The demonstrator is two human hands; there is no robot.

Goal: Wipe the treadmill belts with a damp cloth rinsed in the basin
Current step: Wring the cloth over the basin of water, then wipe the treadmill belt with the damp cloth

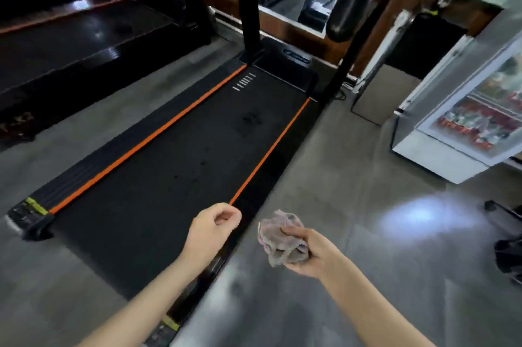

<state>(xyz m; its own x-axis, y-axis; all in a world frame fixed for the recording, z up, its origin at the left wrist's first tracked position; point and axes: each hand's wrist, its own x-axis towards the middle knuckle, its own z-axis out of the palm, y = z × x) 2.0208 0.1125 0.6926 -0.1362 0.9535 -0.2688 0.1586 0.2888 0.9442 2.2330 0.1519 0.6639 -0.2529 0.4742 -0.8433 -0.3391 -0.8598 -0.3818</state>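
The grey floor [353, 177] is glossy and throws back a patch of light well to the right of the treadmill [175, 182], which lies flat on it and runs away from the person toward two black uprights at its far end. Its belt [197, 149] is matt black, with a row of short white marks [244, 81] near the far end and some darker blotches [250, 119] scattered down the middle. An orange stripe [147, 137] borders the belt on the left and another [271, 149] on the right, each with a black side rail outside it.

A second treadmill [70, 44], dark and shiny, stands to the left of the first, with a strip of floor between them. A white glass-fronted drinks cooler [466, 120] stands well off to the right of the treadmill. A black punching bag [348, 13] hangs beyond its far right corner.

The left hand [211, 229] hangs above the near end of the treadmill's right rail, fingers loosely curled, empty. The right hand [313, 253] is just to the right of that rail, over the floor, palm up, gripping the cloth [282, 242]. The cloth is a crumpled, pinkish-grey wad bunched in the fingers, clear of the belt and touching nothing but the hand.
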